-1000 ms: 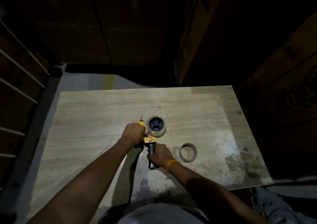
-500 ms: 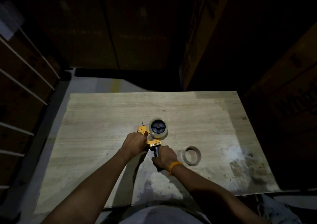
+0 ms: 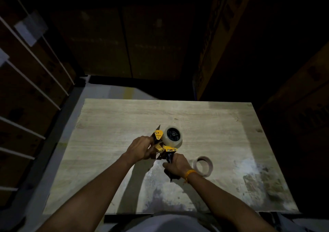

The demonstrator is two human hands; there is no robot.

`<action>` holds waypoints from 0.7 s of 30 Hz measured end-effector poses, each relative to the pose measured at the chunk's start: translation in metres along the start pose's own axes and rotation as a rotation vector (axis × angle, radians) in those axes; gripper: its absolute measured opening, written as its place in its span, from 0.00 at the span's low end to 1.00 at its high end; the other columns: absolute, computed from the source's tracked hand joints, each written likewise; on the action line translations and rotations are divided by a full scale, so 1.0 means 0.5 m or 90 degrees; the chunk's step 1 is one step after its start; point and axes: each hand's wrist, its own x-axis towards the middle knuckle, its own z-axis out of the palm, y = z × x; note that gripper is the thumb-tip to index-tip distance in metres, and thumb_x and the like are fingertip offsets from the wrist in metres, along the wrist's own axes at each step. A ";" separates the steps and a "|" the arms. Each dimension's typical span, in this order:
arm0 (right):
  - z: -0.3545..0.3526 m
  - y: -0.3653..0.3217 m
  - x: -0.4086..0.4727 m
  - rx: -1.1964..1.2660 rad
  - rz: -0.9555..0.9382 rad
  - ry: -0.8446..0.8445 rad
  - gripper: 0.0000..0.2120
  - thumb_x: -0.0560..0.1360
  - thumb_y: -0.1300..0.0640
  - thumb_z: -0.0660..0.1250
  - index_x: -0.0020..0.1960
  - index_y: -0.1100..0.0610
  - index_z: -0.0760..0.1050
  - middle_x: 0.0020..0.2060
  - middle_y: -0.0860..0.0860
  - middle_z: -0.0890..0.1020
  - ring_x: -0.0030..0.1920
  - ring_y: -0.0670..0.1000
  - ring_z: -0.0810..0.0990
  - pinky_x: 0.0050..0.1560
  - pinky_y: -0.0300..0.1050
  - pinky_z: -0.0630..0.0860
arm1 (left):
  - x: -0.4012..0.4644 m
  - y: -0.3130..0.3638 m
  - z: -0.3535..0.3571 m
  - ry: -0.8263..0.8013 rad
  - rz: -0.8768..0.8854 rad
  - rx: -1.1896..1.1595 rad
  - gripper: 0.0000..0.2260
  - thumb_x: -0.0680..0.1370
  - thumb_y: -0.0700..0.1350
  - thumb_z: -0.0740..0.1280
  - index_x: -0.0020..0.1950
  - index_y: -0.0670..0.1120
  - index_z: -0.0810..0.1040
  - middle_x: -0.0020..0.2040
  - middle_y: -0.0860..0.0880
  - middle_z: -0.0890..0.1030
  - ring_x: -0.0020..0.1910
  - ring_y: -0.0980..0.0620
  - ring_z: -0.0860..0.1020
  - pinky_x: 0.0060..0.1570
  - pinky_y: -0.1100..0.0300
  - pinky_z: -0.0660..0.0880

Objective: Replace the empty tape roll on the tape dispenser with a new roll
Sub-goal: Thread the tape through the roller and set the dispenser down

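A yellow and black tape dispenser (image 3: 166, 149) is held just above the middle of the wooden table (image 3: 204, 125). A full roll of clear tape (image 3: 173, 137) sits on its black hub. My right hand (image 3: 176, 166) is wrapped around the dark handle. My left hand (image 3: 141, 147) grips the yellow front part by the blade, fingers tucked under it. The empty cardboard core (image 3: 203, 166) lies flat on the table just right of my right wrist.
Stacked cardboard boxes (image 3: 222, 41) rise behind and to the right of the table. A rack with white bars (image 3: 33, 89) stands on the left. The table's near right corner is stained and scuffed (image 3: 263, 183).
Both hands and the dispenser have stayed in nearly the same place on the table. The left hand has shifted its fingers at the front part. The core has not moved.
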 end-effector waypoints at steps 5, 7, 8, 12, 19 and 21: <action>-0.023 0.027 0.015 0.201 0.053 -0.026 0.18 0.70 0.42 0.71 0.32 0.55 0.76 0.31 0.55 0.79 0.33 0.54 0.78 0.38 0.53 0.76 | 0.026 -0.009 -0.055 -0.049 0.021 -0.033 0.09 0.79 0.50 0.61 0.52 0.46 0.77 0.49 0.44 0.81 0.46 0.41 0.80 0.44 0.49 0.76; -0.030 0.025 0.013 0.246 0.064 -0.023 0.21 0.69 0.37 0.72 0.34 0.56 0.78 0.29 0.55 0.79 0.30 0.53 0.78 0.36 0.51 0.75 | 0.049 0.002 -0.082 -0.078 0.021 -0.027 0.09 0.80 0.50 0.60 0.52 0.47 0.75 0.50 0.45 0.80 0.47 0.42 0.79 0.45 0.48 0.77; -0.037 0.015 0.005 0.260 0.068 -0.010 0.22 0.70 0.37 0.72 0.34 0.56 0.78 0.27 0.54 0.78 0.28 0.53 0.77 0.34 0.49 0.74 | 0.064 0.009 -0.095 -0.086 0.023 -0.023 0.08 0.81 0.50 0.60 0.51 0.46 0.75 0.50 0.45 0.80 0.46 0.41 0.79 0.45 0.47 0.77; -0.056 -0.018 -0.017 0.343 0.096 0.000 0.18 0.74 0.47 0.72 0.32 0.57 0.75 0.26 0.54 0.76 0.23 0.51 0.73 0.30 0.46 0.72 | 0.119 0.041 -0.151 -0.135 0.056 0.017 0.09 0.83 0.47 0.61 0.51 0.43 0.76 0.49 0.42 0.80 0.45 0.40 0.79 0.44 0.47 0.77; -0.082 -0.046 -0.038 0.525 0.140 -0.035 0.09 0.77 0.59 0.67 0.39 0.57 0.72 0.24 0.50 0.72 0.21 0.49 0.68 0.24 0.39 0.67 | 0.174 0.079 -0.217 -0.269 0.011 0.077 0.09 0.79 0.41 0.62 0.43 0.40 0.78 0.39 0.39 0.78 0.37 0.40 0.74 0.35 0.53 0.67; -0.087 -0.046 -0.038 0.558 0.143 -0.038 0.09 0.77 0.59 0.67 0.38 0.57 0.72 0.25 0.50 0.71 0.21 0.48 0.67 0.24 0.38 0.66 | 0.178 0.086 -0.223 -0.276 0.009 0.094 0.08 0.78 0.40 0.62 0.40 0.42 0.75 0.37 0.41 0.73 0.35 0.43 0.70 0.33 0.55 0.63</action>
